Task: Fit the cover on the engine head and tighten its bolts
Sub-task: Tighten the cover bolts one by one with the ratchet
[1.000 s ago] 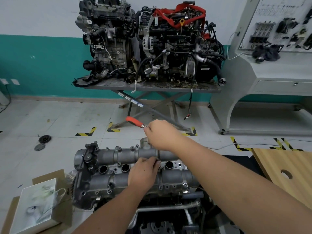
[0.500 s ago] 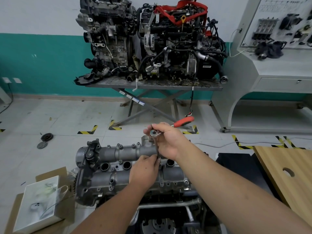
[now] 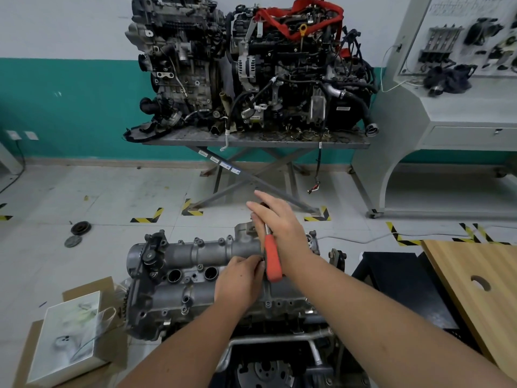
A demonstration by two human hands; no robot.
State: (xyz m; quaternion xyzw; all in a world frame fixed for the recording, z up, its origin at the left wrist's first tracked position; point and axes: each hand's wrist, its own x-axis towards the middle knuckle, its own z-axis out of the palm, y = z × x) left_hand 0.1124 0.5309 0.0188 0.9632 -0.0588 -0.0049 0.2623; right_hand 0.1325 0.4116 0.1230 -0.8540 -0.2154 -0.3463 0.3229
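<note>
While the cover (image 3: 195, 273) lies lengthwise left to right at lower centre, the left hand (image 3: 240, 281) pinches the ratchet's (image 3: 272, 259) shaft; the right hand (image 3: 279, 222), fingers extended, presses its near-pointing handle.

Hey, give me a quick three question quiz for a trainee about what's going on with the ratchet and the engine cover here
1. True or false: the ratchet's red grip points away from the person, toward the far wall.
2. Which hand steadies the tool low down at the cover? A) left hand B) right hand C) neither
3. Fill in: beside the left hand, ____ round open holes show in the cover's top.

Key
1. False: it points back toward the person, under the right hand, whose fingers are stretched out.
2. A
3. two
</note>
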